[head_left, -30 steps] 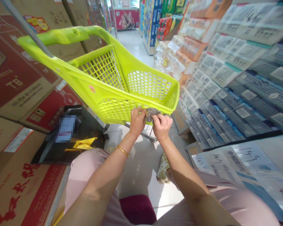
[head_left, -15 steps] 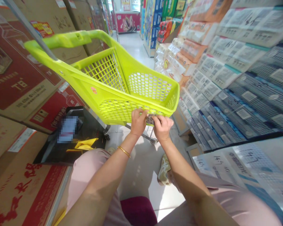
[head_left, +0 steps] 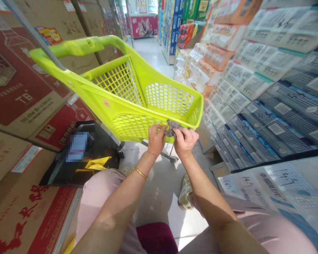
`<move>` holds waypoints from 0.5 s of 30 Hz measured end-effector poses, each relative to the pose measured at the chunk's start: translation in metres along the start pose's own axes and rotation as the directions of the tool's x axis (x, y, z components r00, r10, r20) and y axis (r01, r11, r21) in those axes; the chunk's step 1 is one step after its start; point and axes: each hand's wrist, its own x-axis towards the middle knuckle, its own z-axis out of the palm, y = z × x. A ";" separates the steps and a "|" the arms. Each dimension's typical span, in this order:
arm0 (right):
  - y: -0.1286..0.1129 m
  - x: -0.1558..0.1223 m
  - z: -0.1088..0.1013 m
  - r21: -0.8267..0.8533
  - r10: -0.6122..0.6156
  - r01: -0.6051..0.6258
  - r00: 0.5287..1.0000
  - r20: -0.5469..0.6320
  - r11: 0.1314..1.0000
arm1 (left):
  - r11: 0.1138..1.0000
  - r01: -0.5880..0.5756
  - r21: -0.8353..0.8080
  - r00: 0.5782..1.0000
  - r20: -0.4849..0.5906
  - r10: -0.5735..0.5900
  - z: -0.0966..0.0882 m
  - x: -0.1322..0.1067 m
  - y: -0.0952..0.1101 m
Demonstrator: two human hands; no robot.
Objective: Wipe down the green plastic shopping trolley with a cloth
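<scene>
A crumpled grey cloth (head_left: 172, 127) is pinched between my two hands at the near side of a lime-green shopping cart (head_left: 95, 90). My left hand (head_left: 157, 139) grips its left edge with thumb and fingers together. On the other side, my right hand (head_left: 185, 140) has its fingers closed on the same cloth. Part of the cloth stands up above my fingertips, against the cart's perforated side wall. Whether it touches the wall I cannot tell. The cart's basket holds nothing that I can see.
Cardboard cartons (head_left: 18, 74) are stacked on the left. A black bag (head_left: 60, 165) with yellow pieces (head_left: 99, 163) lies beside my left knee. Packaged goods (head_left: 254, 116) are piled on the right. A caster wheel (head_left: 174, 159) of the cart rests on the tiled floor.
More of the grey cloth shows above my fingers, raised and bunched differently. My right hand has shifted slightly to the right. The cart stays nearly in place.
</scene>
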 end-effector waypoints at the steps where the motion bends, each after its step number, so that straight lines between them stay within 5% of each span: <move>1: 0.000 -0.005 0.002 -0.004 0.001 -0.001 1.000 0.031 1.000 | 1.000 0.007 -0.006 1.000 0.005 -0.007 0.000 0.000 0.000; 9: 0.002 -0.049 0.009 -0.051 -0.180 0.187 0.977 0.114 0.981 | 1.000 0.023 -0.015 1.000 -0.021 -0.023 0.001 0.004 0.003; 15: 0.000 -0.057 0.010 0.051 -0.195 0.189 0.962 0.189 0.981 | 0.999 0.039 0.003 0.999 -0.025 -0.039 0.002 0.005 0.002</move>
